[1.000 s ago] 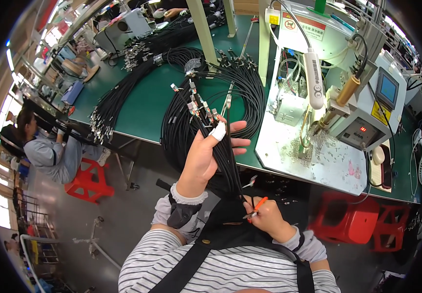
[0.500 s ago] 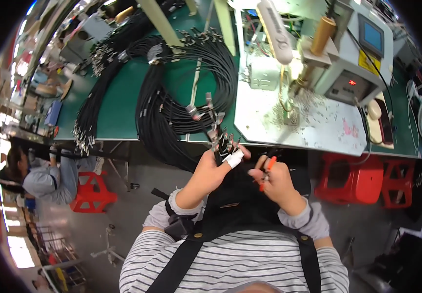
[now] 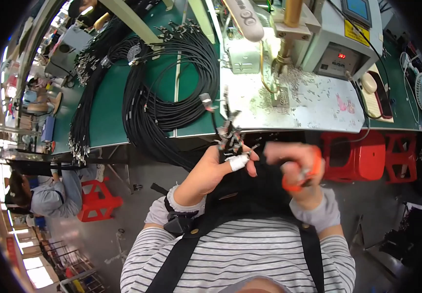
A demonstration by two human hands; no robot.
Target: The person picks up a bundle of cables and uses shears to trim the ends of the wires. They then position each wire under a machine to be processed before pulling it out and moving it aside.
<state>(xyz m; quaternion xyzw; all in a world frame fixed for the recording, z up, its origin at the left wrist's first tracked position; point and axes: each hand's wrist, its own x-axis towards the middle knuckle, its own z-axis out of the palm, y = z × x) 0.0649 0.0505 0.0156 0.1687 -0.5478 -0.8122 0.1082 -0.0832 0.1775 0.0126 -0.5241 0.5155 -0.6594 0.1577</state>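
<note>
**Cable ends bunched, tool kept apart**

In the head view, your left hand [image 3: 211, 168] clasps black cables [image 3: 215, 123] near the green bench's [image 3: 106, 119] front edge, apparently keeping their metal connectors [image 3: 230, 138] together; your blurred right hand [image 3: 296, 157] grips an orange-handled tool [image 3: 317, 166], clear of them.

The right hand [image 3: 298, 168], gripping the orange-handled snips [image 3: 316, 163], had swung up and rightward from the lap, away from the left hand [image 3: 208, 175]. The left fingers [image 3: 252, 169], outstretched a second earlier, had curled close beneath the cable ends [image 3: 230, 139].
</note>
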